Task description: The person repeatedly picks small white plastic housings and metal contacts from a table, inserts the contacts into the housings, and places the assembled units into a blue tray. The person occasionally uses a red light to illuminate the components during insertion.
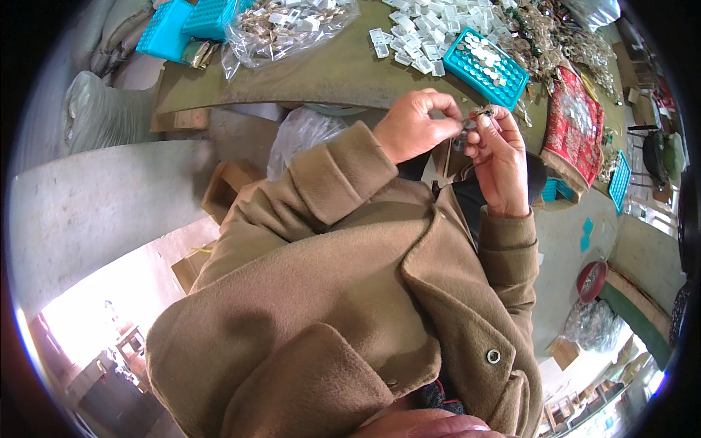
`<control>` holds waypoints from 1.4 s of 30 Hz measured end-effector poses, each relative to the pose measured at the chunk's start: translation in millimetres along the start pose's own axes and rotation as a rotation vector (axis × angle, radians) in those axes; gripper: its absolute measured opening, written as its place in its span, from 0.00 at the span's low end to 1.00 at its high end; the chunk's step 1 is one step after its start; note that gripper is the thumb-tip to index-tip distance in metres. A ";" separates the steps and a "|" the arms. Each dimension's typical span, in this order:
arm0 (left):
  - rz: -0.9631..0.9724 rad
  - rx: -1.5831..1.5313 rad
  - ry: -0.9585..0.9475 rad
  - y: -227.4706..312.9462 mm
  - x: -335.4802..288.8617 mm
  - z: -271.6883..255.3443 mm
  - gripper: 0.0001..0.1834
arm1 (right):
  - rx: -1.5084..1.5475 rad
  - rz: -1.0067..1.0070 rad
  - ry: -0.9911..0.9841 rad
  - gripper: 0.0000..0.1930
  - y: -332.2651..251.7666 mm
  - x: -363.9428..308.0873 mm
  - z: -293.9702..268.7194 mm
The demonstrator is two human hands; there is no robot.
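Just past the near edge of the table, my two hands are held up close together. My left hand (420, 124) is closed in a pinch, its thumb and forefinger meeting; whatever lies between them is too small to name. Beside it, my right hand (502, 157) pinches a small dark and gold-coloured trinket (483, 112) between thumb and fingertips. Something greyish and see-through shows between the hands, partly hidden by the fingers. Closest on the table is a turquoise tray (522, 89) with several small whitish round pieces on it.
Many small clear plastic boxes (420, 36) are heaped on the table (299, 80), beside piles of trinkets (558, 44). A clear bag (241, 44) of pieces and turquoise trays (166, 29) sit at left. At right lies a red patterned cloth (566, 150). Below the edge hangs a plastic bag (292, 135).
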State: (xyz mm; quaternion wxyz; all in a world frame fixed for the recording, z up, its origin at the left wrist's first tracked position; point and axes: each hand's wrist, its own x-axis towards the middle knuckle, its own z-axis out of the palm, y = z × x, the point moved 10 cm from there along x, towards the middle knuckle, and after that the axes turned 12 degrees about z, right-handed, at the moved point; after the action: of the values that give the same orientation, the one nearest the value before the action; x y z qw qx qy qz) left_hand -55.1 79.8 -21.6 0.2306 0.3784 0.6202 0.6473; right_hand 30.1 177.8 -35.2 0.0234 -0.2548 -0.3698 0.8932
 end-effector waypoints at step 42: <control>0.085 -0.525 0.252 -2.4 12.2 -32.1 0.14 | -0.135 -0.201 0.034 0.04 -4.0 17.5 34.2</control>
State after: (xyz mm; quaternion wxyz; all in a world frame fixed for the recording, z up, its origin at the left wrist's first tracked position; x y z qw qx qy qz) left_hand -87.8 69.3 -19.7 0.2146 0.2481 0.4387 0.8366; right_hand -1.8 162.6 -19.7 0.1021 -0.2325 -0.4523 0.8549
